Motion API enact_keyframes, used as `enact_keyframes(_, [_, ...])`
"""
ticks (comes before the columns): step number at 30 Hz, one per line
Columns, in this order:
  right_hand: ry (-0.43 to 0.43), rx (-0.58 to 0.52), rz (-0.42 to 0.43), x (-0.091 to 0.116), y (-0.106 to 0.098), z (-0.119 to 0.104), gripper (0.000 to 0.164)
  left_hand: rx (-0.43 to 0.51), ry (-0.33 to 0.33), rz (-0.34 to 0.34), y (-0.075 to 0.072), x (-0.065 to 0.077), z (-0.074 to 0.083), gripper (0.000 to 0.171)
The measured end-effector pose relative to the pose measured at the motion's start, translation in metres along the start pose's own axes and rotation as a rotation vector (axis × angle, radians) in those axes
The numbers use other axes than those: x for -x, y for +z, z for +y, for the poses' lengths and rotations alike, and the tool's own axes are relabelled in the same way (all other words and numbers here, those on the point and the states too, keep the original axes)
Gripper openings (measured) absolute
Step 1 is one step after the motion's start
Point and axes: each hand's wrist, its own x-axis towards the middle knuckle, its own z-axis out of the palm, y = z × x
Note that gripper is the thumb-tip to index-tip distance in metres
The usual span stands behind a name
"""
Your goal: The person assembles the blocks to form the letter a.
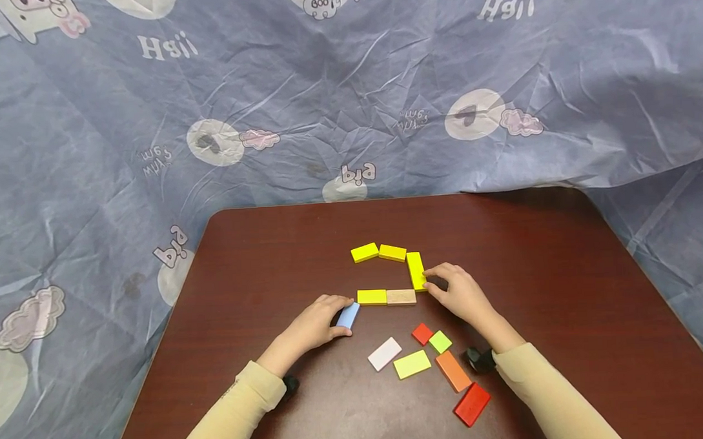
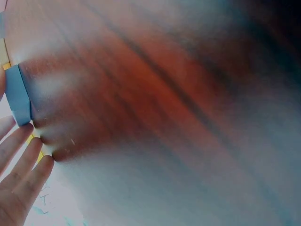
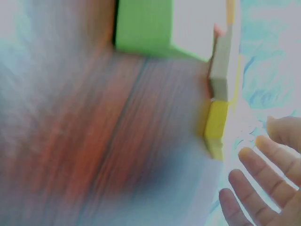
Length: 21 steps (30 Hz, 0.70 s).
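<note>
My left hand [image 1: 320,321] pinches a light blue block [image 1: 348,316] between thumb and fingertips, at the left end of a row made of a yellow block [image 1: 372,297] and a plain wood block [image 1: 401,297]. The same blue block [image 2: 18,94] shows in the left wrist view beside the fingers. At the right, my right hand [image 1: 460,292] has thumb and index fingertips right at the edge of a long yellow block [image 1: 416,271]. In the right wrist view, the fingers [image 3: 254,162] are spread and relaxed. Two more yellow blocks [image 1: 365,252] [image 1: 393,253] continue the outline along the back.
Nearer the body lie loose blocks: white [image 1: 384,354], yellow-green [image 1: 412,364], small red [image 1: 422,334], small green [image 1: 440,342], orange [image 1: 453,371] and larger red [image 1: 472,404]. A printed cloth [image 1: 302,150] hangs behind the brown table [image 1: 259,248].
</note>
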Motion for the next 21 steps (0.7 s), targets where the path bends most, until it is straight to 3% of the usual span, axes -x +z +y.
enact_keyframes(3, [-0.019,0.006,-0.008,0.013,-0.003,-0.01,0.024,0.001,0.003,0.003,0.0,0.0,0.0,0.06])
enact_keyframes(7, [-0.039,0.031,-0.079,0.031,-0.006,-0.022,0.021,-0.002,0.009,0.002,0.0,0.0,-0.001,0.06])
enact_keyframes(11, [-0.102,0.104,-0.13,0.045,-0.005,-0.03,0.026,0.002,0.005,0.001,0.0,0.0,0.0,0.06])
enact_keyframes(15, [-0.166,0.173,-0.12,0.052,0.0,-0.032,0.035,0.016,-0.006,-0.004,0.0,0.001,0.0,0.06])
enact_keyframes(21, [-0.136,0.184,-0.134,0.054,0.004,-0.035,0.038,0.016,0.0,0.004,0.001,0.001,-0.001,0.059])
